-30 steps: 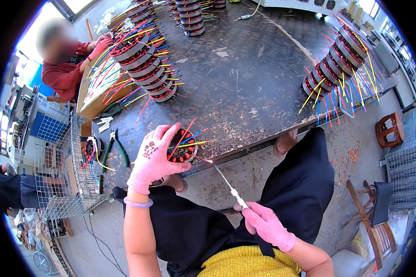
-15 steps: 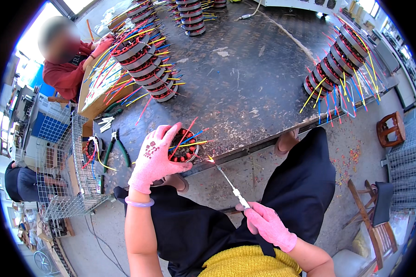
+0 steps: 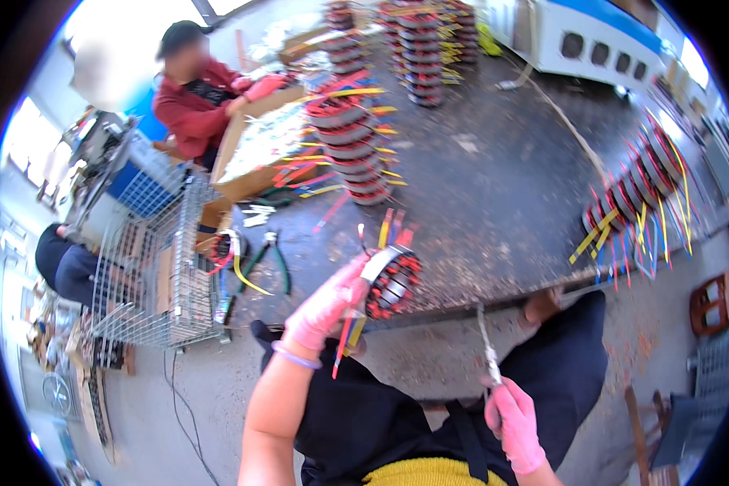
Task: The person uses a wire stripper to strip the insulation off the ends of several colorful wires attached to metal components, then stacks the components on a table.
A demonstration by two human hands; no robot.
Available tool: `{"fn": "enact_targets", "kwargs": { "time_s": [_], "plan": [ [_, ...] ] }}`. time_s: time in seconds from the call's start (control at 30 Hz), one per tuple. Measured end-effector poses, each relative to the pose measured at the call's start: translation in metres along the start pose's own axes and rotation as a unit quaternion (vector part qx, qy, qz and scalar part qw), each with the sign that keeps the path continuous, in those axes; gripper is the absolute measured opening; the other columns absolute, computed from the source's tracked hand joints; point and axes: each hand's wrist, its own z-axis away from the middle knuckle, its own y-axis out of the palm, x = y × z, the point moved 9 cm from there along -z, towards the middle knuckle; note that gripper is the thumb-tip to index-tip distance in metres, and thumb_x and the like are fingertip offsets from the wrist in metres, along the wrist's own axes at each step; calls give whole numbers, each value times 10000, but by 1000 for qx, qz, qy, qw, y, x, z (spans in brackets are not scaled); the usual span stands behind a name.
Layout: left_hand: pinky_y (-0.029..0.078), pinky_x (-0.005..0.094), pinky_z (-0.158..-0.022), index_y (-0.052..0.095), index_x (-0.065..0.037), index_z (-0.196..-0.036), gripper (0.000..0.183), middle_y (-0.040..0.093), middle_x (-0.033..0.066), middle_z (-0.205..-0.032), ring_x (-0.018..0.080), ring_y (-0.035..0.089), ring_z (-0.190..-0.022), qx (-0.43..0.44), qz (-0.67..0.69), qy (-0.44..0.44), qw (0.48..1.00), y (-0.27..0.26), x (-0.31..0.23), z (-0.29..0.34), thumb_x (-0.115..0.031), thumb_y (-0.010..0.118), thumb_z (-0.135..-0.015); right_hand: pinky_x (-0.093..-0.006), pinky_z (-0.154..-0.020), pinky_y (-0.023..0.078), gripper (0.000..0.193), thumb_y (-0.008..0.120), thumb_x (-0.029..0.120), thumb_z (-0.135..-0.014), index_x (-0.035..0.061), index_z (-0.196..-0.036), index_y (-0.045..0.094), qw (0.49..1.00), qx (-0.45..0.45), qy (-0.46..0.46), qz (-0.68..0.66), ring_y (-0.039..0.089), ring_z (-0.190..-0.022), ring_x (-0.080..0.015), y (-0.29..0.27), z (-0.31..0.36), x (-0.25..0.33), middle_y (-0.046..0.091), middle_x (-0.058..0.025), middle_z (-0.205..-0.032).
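My left hand (image 3: 330,301), in a pink glove, is closed round a small ring-shaped motor stator (image 3: 397,283) at the table's front edge. The stator is tipped on its side, its red windings facing right. Red, yellow and blue leads stick out of it above and below my hand; some fingers are hidden behind it. Lower right, my right hand (image 3: 517,425), also pink-gloved, grips a thin torch (image 3: 489,348) with a white-wrapped handle. The torch points up toward the table edge, apart from the stator; no flame can be made out at its blurred tip.
Stacks of stators (image 3: 352,150) with coloured leads stand on the dark table (image 3: 494,219), another stack (image 3: 636,182) at right. Green-handled pliers (image 3: 269,263) and a loose wired stator (image 3: 225,247) lie left, beside a wire basket (image 3: 158,271). A co-worker (image 3: 194,101) reaches over a cardboard box (image 3: 243,154).
My left hand has turned the stator from lying flat onto its side. The torch has moved away from it, and the flame seen before no longer shows. The whole view has shifted.
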Motion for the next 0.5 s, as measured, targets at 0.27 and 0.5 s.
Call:
{"fn": "enact_targets", "kwargs": {
  "time_s": [0.27,0.5],
  "plan": [
    [498,409,-983,353,-12,-1462,1054,548,174,-1331,307,614,-1128,141,200,-28,969,63,-4,16,-736,656,-759,-209,-387,214,394,440,284,-1034,-50,-1180,589,994,-62,-38,87,318,-407,-37,-12,-1,17,431,39,-533],
    [464,428,-1029,329,-15,-1483,1056,509,176,-1391,323,577,-1200,171,258,-36,950,66,-1,27,-724,654,-771,-209,-392,206,322,460,323,-1033,18,-1058,560,992,-57,-64,97,311,-426,-35,-6,-2,27,411,54,-545]
  ]
}}
